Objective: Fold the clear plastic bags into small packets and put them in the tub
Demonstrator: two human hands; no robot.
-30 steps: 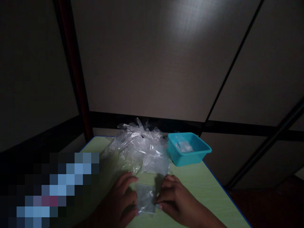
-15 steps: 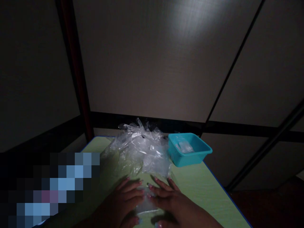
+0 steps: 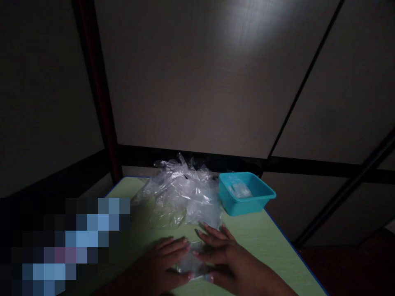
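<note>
Fingers on a clear bag, near edge crosswise (long axis unclear)

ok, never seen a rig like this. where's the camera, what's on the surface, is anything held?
There's no robot here: these are a person's two bare hands. The view comes from one camera worn on their head, looking forward and down, so the left hand and right hand come in from the bottom.

The surface is a green table. Toward its far side lies a heap of clear plastic, with a teal basin to its right holding some clear plastic packets.

Between the hands lies a small clear bag. Fingers of both hands are spread on or just over it; neither hand appears to grip it.
</note>
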